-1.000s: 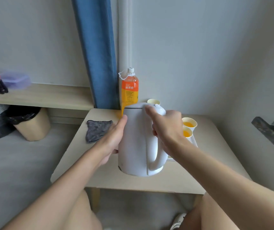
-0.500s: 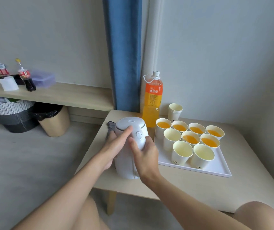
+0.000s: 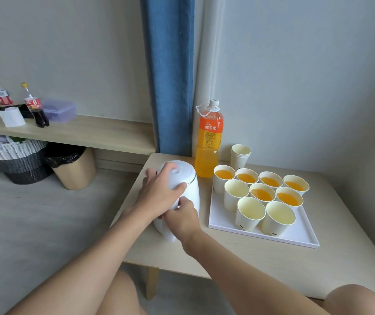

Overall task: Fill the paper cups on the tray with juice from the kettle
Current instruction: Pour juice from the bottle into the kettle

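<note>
Clasping kettle [image 3: 191, 192] top w/ L grip [image 3: 157, 196], R grip [image 3: 182, 220] curled round its handle, beside tray [image 3: 295, 235].

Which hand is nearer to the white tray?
The right hand: it grips the kettle handle, just left of the tray. The left hand holds the kettle top, farther away.
</note>
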A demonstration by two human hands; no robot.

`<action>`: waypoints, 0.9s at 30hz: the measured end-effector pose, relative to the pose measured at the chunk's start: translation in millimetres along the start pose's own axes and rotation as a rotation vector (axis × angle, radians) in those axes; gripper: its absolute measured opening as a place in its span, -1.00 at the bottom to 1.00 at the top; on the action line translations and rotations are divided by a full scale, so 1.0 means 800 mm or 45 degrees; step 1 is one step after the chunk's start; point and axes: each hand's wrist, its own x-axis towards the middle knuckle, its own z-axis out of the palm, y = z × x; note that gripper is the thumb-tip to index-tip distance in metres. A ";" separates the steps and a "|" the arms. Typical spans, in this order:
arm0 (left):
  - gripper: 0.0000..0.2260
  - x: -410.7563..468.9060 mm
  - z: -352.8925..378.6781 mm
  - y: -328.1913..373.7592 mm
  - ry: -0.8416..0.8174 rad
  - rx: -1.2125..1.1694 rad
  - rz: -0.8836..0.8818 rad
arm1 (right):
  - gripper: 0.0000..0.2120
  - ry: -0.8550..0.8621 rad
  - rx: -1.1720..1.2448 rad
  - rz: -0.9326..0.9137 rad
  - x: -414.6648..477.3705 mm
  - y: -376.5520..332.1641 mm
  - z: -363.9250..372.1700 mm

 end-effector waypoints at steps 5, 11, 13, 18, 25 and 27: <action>-0.66 0.001 -0.005 0.003 0.007 0.166 0.062 | -0.78 -0.044 -0.016 -0.016 0.003 -0.007 0.008; -0.67 0.004 -0.003 0.003 0.003 0.321 0.098 | -0.79 -0.062 -0.073 -0.067 0.003 -0.011 0.007; -0.66 0.004 -0.004 0.005 0.008 0.372 0.103 | -0.79 -0.068 -0.080 -0.068 0.003 -0.012 0.007; -0.61 -0.008 -0.004 0.011 0.065 0.218 0.156 | -0.77 -0.138 -0.097 0.005 0.003 -0.018 0.003; -0.52 -0.020 -0.012 0.009 0.188 -0.001 -0.098 | -0.67 -0.370 0.014 -0.020 -0.010 -0.027 0.005; -0.67 -0.020 -0.016 0.005 0.156 0.056 -0.155 | -0.58 -0.433 -0.040 -0.012 -0.010 -0.020 0.000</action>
